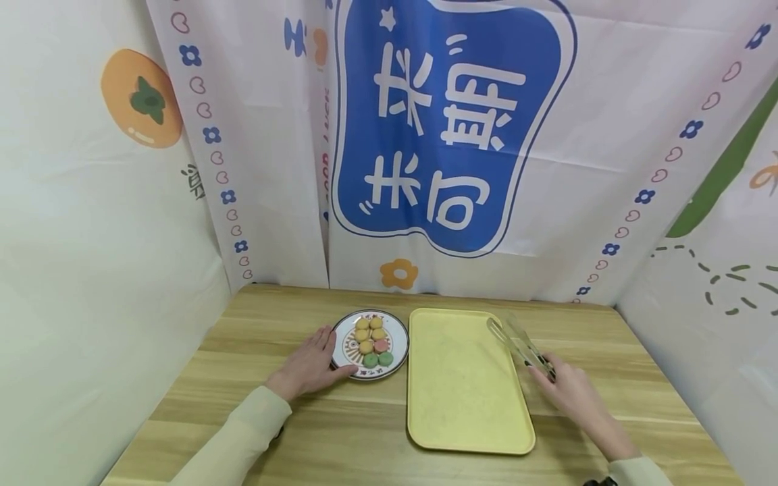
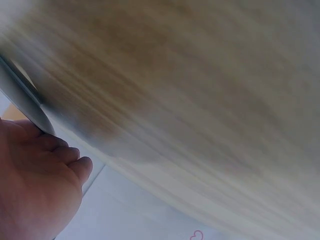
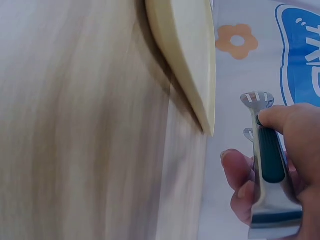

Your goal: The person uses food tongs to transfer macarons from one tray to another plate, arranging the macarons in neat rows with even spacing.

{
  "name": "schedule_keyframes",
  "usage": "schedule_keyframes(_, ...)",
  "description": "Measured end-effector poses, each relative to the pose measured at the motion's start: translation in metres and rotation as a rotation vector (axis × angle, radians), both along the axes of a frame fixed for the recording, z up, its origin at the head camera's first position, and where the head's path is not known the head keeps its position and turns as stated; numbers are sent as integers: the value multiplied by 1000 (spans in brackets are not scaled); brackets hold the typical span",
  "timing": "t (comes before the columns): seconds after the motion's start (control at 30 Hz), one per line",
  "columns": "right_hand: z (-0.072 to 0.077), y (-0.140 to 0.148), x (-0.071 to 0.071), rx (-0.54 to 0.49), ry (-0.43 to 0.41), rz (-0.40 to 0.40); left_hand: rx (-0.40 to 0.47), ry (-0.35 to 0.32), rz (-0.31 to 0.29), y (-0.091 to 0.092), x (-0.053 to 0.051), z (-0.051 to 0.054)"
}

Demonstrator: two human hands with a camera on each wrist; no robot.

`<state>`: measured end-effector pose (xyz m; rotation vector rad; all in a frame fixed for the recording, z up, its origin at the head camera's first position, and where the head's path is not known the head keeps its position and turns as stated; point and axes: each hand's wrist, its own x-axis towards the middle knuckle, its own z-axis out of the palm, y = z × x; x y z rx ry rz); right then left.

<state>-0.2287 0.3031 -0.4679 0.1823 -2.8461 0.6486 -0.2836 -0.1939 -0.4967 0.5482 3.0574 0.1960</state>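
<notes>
A white patterned plate [image 1: 398, 332] stands left of the yellow tray, bearing several small yellow macarons [image 1: 362, 335], one pink macaron [image 1: 381, 345] and two green ones. My left hand [image 1: 313, 364] rests against the plate's left rim, its fingers extended along the edge and its thumb lying over the near rim. In the left wrist view the palm shows beside the plate's edge, partly cut off. My right hand [image 1: 571, 388] grips metal tongs [image 3: 270, 155] with dark green handle pads. The tongs' arms are spread, their tips near the tray's far right edge and holding nothing.
The rectangular yellow tray [image 1: 462, 385] lies on the wooden table [image 1: 340, 432], close to the plate's right side. White printed curtains [image 1: 608, 135] hang behind and along both sides of the table.
</notes>
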Motion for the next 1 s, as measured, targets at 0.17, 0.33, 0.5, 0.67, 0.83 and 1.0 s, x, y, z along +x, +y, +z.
schedule_keyframes(0.17, -1, 6, 3, -3, -40, -16, 7, -5, -2, -3, 0, -1)
schedule_keyframes(0.33, -5, 16, 4, 9, -62, -39, -8, -12, 2, -5, 0, -2)
schedule_keyframes(0.5, -12, 28, 6, 25, -100, -72, -7, -12, -3, -2, -4, -3)
schedule_keyframes(0.67, -14, 35, 7, 40, -112, -67, -7, -17, 0, 0, -4, -2)
schedule_keyframes(0.83, -14, 38, 8, 63, -110, -59, -12, -35, 5, -1, -3, -2)
schedule_keyframes(1.0, -14, 42, 10, 58, -129, -55, -1, -36, 10, -1, -3, -2)
